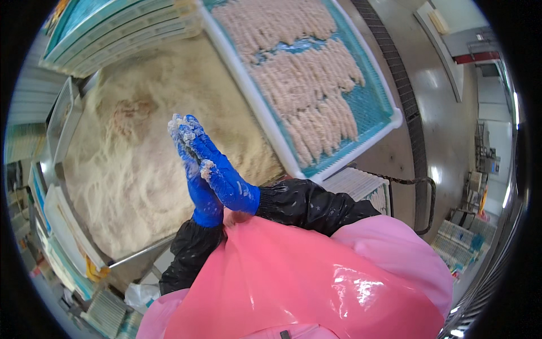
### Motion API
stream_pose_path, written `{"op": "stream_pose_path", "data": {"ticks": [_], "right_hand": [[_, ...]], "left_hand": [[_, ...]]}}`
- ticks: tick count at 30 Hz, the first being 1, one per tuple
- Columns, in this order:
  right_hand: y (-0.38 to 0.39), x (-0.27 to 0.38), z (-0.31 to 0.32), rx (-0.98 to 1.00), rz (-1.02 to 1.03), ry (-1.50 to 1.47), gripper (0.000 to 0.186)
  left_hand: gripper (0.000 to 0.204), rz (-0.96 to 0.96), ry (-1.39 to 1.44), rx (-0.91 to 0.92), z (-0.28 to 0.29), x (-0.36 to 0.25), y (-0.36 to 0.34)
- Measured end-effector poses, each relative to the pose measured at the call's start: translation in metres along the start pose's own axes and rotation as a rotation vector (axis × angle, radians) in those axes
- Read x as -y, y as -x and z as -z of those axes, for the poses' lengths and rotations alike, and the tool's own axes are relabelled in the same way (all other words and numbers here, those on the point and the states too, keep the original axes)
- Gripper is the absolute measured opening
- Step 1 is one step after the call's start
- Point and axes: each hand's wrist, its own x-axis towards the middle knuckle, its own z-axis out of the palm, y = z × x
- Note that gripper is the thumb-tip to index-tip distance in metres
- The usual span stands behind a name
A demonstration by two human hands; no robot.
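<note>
My left hand and my right hand, both in blue gloves, are pressed palm to palm with fingers stretched forward. They are above the near part of a broad bed of pale breadcrumbs. Pale crumbs cake the fingertips, and a small clump sits at the right thumb. Whatever lies between the palms, if anything, is hidden. To the right, a white-rimmed tray with a teal mesh base holds rows of long crumb-coated pieces.
Stacked white trays stand at the far left beyond the crumbs. A white bin and upright boards line the left side. Right of the tray, a dark floor grate crosses the floor. A dark curved rail stands near my right elbow.
</note>
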Motion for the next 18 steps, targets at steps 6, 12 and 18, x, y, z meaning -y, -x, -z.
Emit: {"op": "stream_pose_path", "data": {"ticks": [6,12,18], "right_hand": [[0.019,0.092,-0.007,-0.182,0.149,0.338,0.054],[0.042,0.231,0.052,-0.131,0.127,0.828,0.055],[0.06,0.348,0.127,-0.241,0.034,1.276,0.051]], "left_hand": [[0.056,-0.077,-0.294,0.165,-0.097,0.019,-0.015],[0.058,-0.014,-0.34,0.223,-0.14,0.045,-0.005],[0.059,-0.078,-0.326,0.148,-0.131,0.052,-0.008]]}}
